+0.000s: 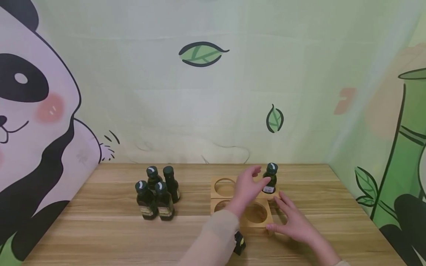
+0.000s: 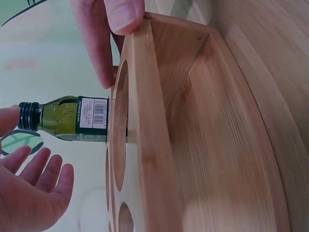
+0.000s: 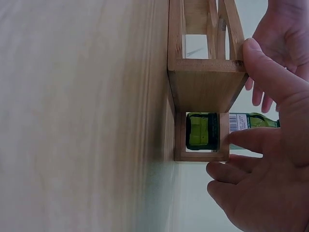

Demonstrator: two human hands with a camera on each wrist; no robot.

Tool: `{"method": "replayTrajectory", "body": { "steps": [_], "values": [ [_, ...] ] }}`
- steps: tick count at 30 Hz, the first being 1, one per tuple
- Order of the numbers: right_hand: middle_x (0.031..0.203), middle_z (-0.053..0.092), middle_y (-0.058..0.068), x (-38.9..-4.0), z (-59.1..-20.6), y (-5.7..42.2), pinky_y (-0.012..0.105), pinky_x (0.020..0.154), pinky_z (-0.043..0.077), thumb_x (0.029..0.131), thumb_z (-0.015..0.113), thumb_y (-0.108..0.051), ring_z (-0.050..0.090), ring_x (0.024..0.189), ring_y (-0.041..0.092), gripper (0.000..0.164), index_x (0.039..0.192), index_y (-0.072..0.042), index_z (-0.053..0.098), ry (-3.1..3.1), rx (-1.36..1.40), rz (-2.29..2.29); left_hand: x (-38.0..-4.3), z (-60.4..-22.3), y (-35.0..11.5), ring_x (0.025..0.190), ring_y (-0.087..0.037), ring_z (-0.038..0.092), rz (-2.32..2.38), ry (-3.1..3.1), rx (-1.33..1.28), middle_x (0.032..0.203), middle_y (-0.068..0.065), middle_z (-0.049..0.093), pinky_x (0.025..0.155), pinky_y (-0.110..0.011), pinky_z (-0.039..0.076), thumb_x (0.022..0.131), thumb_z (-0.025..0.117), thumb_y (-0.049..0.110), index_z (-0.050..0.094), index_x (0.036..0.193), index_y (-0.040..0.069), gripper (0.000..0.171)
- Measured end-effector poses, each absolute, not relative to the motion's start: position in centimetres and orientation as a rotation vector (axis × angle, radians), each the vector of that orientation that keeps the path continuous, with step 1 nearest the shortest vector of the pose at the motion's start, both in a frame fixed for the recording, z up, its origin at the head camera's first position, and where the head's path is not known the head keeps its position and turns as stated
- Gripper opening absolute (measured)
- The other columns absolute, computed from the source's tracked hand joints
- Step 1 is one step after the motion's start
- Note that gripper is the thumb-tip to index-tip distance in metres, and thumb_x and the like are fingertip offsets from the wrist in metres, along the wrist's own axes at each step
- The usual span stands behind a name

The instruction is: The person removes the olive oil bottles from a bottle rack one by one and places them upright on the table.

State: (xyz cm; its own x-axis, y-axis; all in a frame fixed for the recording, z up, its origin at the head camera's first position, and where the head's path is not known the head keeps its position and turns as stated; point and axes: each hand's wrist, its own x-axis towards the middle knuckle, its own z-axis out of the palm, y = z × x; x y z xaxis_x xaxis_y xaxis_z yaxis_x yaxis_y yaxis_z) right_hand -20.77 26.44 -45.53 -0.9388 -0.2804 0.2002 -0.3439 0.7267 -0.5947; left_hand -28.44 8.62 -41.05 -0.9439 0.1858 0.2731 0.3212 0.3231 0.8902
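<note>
A two-tier wooden rack [image 1: 261,224] with round holes stands on the table. In its back right hole a dark green glass bottle [image 1: 271,177] with a black cap sits upright, its label and barcode showing in the left wrist view. My left hand [image 1: 247,188] reaches over the rack beside this bottle, thumb at the cap [image 2: 30,116] and the other fingers loosely spread. On the rack's right side, my right hand [image 1: 294,223] rests with thumb at the front corner and a fingertip at the back tier, fingers extended. The bottle's base [image 3: 202,131] shows through the rack's open side.
Several similar dark bottles [image 1: 146,205] stand grouped on the left of the wooden table [image 1: 110,232]. A small black object with a yellow mark [image 1: 239,243] lies in front of the rack, partly hidden by the left forearm. A printed cloth backdrop [image 1: 149,92] rises behind the table.
</note>
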Motion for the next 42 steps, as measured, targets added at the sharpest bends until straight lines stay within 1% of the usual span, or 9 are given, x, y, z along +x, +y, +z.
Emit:
{"method": "replayTrajectory", "body": {
  "steps": [9,15,24,30,36,42],
  "values": [
    [0.152,0.026,0.035,-20.6,-45.4,26.5,0.067,0.100,0.037,0.076,0.085,-0.040,0.033,0.132,0.057,0.095,0.142,0.013,0.041,-2.829,0.522,0.997,-28.8,-41.2,9.4,0.120,-0.027,0.058,-1.754,-2.430,-0.463,0.130,-0.012,0.063,0.098,-0.038,0.049,0.090,0.074,0.028,0.060,0.132,0.006,0.049],
    [0.154,0.024,0.034,-20.8,-45.6,26.6,0.067,0.100,0.036,0.077,0.084,-0.042,0.032,0.134,0.056,0.096,0.143,0.012,0.040,-2.844,0.512,1.006,-29.1,-41.1,10.0,0.123,-0.024,0.056,-1.808,-2.426,-0.392,0.132,-0.007,0.061,0.100,-0.039,0.047,0.090,0.074,0.030,0.058,0.135,0.008,0.053],
    [0.154,0.024,0.034,-20.9,-45.8,26.6,0.068,0.101,0.035,0.077,0.084,-0.043,0.032,0.134,0.056,0.097,0.144,0.012,0.040,-2.838,0.508,1.009,-29.3,-40.6,10.5,0.124,-0.026,0.055,-1.838,-2.410,-0.344,0.133,-0.008,0.061,0.100,-0.039,0.047,0.089,0.075,0.030,0.057,0.136,0.008,0.055],
    [0.153,0.024,0.034,-20.9,-45.8,26.5,0.068,0.101,0.035,0.077,0.084,-0.042,0.032,0.133,0.056,0.096,0.143,0.013,0.040,-2.827,0.513,1.006,-29.5,-40.4,10.7,0.124,-0.023,0.054,-1.832,-2.435,-0.321,0.133,-0.004,0.061,0.100,-0.042,0.046,0.090,0.075,0.031,0.056,0.139,0.011,0.056],
    [0.153,0.024,0.035,-20.8,-45.6,26.6,0.068,0.100,0.035,0.077,0.084,-0.041,0.031,0.133,0.057,0.096,0.143,0.013,0.040,-2.834,0.515,1.018,-29.7,-40.6,10.8,0.126,-0.024,0.052,-1.942,-2.373,-0.329,0.132,-0.001,0.063,0.102,-0.042,0.045,0.089,0.076,0.026,0.058,0.138,0.013,0.054],
    [0.154,0.022,0.034,-20.8,-45.6,26.6,0.068,0.101,0.035,0.077,0.084,-0.042,0.030,0.135,0.056,0.097,0.143,0.014,0.039,-2.846,0.509,1.027,-29.9,-41.1,11.0,0.125,-0.027,0.054,-1.990,-2.333,-0.339,0.128,-0.005,0.066,0.102,-0.042,0.045,0.088,0.077,0.020,0.061,0.135,0.012,0.051]
  ]
}}
